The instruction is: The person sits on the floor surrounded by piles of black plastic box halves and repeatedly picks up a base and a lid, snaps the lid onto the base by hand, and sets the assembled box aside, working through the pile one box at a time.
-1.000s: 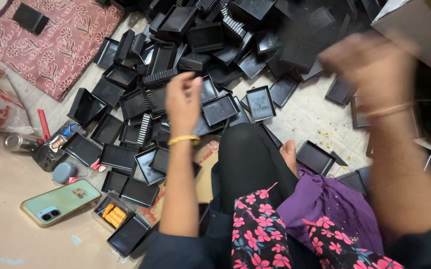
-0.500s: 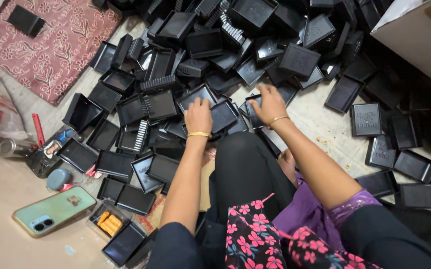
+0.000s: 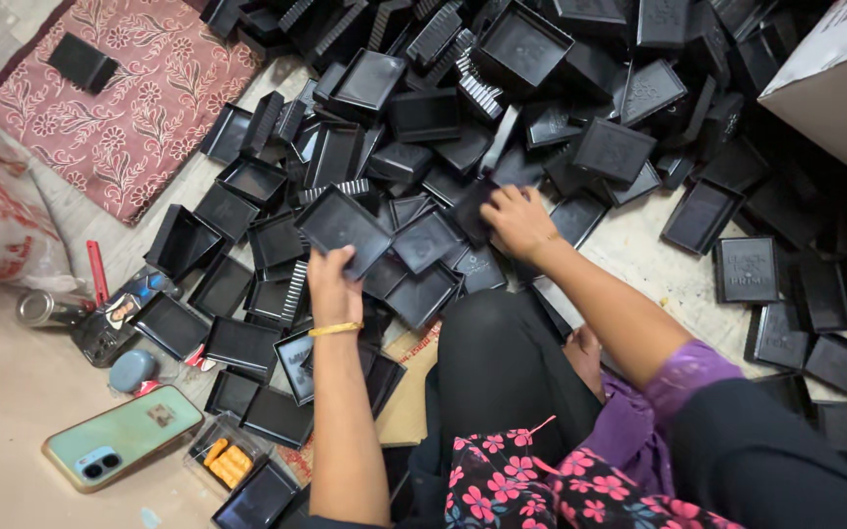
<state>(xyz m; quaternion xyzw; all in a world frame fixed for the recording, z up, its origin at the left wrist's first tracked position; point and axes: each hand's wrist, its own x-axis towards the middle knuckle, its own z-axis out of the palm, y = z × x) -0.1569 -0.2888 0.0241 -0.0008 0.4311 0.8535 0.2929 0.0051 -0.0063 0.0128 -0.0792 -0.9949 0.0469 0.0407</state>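
- Your left hand (image 3: 333, 284), a gold bangle (image 3: 335, 330) on its wrist, is gripping a shallow black square tray (image 3: 343, 227) by its near edge, fingers closed around the rim, lifting it just above the pile of black trays (image 3: 502, 108).
- Your right hand (image 3: 514, 221) is pressing down on another black tray (image 3: 470, 208) at the pile's near edge, fingers curled over it; whether it has a firm hold cannot be told.
- Judging by this, you are picking trays out of the heap, one per hand; the next move calls for lifting both free without dragging their neighbours along.
- Left of the pile, a patterned red cloth (image 3: 130, 108) is lying flat with a lone black tray (image 3: 81, 63) on it.
- Nearer you than the pile, a pale green phone (image 3: 122, 436) is resting face down beside a small clear box with orange pieces (image 3: 223, 460).
- Right of the pile, a cardboard box (image 3: 835, 88) is standing.
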